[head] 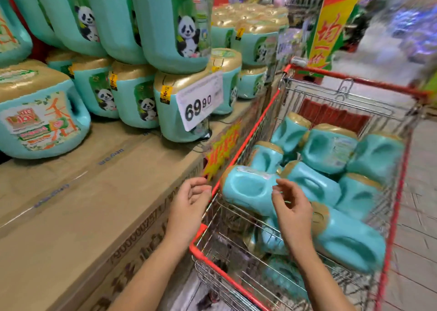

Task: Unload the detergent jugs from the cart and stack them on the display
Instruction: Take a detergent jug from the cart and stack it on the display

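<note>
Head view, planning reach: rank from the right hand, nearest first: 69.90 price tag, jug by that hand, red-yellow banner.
1. jug, in the cart, just behind the right hand.
2. price tag, up-left.
3. banner, far ahead.

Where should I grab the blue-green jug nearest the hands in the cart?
By its handle hollow. The jug lies on its side with that hollow facing up, so come straight down from above and hook fingers into it.

Bright even store light; blurred, warped wide-angle edges.
</note>
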A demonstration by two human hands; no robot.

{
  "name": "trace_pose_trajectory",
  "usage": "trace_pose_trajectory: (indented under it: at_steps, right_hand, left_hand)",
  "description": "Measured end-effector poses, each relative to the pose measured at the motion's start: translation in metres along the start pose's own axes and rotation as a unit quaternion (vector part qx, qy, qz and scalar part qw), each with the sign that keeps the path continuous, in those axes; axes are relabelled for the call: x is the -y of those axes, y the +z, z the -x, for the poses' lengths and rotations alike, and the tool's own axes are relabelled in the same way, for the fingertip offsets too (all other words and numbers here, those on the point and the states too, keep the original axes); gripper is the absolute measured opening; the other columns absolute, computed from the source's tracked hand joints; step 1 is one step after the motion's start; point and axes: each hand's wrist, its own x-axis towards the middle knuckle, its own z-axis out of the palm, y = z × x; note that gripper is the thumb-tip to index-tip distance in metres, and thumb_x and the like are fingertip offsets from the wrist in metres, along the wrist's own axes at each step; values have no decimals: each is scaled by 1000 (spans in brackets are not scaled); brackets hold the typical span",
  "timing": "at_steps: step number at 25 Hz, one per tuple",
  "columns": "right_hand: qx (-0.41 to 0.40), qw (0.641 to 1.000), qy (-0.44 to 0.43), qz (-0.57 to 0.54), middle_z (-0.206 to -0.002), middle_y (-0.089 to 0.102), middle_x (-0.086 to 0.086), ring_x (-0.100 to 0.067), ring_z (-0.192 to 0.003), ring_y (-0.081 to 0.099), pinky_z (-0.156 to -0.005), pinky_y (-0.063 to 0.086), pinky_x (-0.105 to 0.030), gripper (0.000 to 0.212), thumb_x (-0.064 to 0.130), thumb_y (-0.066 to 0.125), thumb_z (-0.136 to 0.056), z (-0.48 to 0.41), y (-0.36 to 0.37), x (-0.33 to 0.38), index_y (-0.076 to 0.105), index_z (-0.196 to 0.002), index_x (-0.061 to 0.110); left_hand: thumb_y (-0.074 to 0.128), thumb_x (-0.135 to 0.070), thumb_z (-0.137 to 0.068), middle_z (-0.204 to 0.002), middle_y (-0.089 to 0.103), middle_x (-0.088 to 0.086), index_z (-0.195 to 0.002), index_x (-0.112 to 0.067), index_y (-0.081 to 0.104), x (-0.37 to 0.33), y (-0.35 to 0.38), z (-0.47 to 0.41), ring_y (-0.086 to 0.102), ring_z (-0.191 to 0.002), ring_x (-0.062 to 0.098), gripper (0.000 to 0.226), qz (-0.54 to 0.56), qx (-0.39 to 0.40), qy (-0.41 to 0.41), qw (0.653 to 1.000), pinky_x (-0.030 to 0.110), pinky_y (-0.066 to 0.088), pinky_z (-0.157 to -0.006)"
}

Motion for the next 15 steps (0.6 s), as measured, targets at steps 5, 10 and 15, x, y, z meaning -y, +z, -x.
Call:
trace_pose_trajectory:
  at_steps: [5, 10, 15]
  right_hand:
    - [230, 936, -41, 263, -132, 43, -1, -16, -123, 39, -108, 30, -29, 76, 32, 82, -73, -61, -22, -53, 44, -136, 15]
    - [280, 845, -109, 442, -149, 24, -10, -34, -135, 20, -114, 23, -45, 93, 65, 65, -64, -70, 10, -85, 36, -142, 24]
    - [178, 845, -214, 458, -128, 55, -20, -47, -118, 49, -96, 43, -58, 81, 54, 70, -57, -65, 23, -90, 59, -123, 9]
  left_hand:
    - [66, -11, -90, -142, 46, 6, -139, -19, 45, 79, 59, -48, 46, -128, 19, 54, -139, 46, -96, 985, 30, 39, -105]
    - [69, -1, -84, -150, 35, 2, -148, -25, 36, 124, 78, -60, 33, -138, 20, 76, -197, 3, -52, 979, 52, 36, -110]
    - [71, 2, -83, -143, 41, 0, -140, -29, 46, 126, 81, -60, 43, -133, 17, 70, -122, -32, -39, 991, 33, 43, -104]
